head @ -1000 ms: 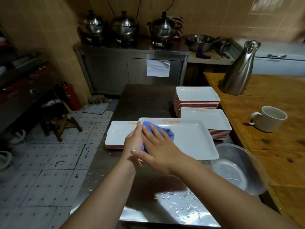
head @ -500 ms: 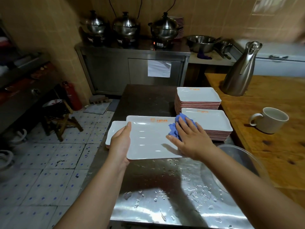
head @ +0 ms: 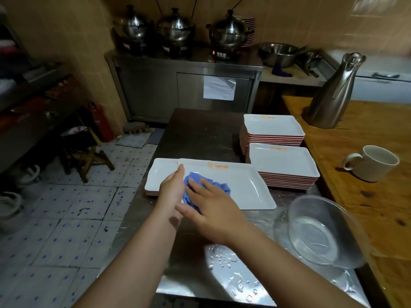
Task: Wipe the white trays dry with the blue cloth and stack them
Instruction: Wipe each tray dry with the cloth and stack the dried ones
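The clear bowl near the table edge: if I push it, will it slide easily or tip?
The clear bowl probably slides easily: the steel table around it shows water droplets. It looks thin and light, so a nudge may move it far. Its wide, low shape suggests that it rarely tips.

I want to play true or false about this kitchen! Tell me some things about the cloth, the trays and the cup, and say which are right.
1. The right hand presses the blue cloth on a white tray. True.
2. The mug stands on the metal table. False: it stands on the wooden counter.
3. The clear bowl sits right of the tray being wiped. True.
4. The cloth is red. False: it is blue.
5. The left hand holds the tray's left edge. True.
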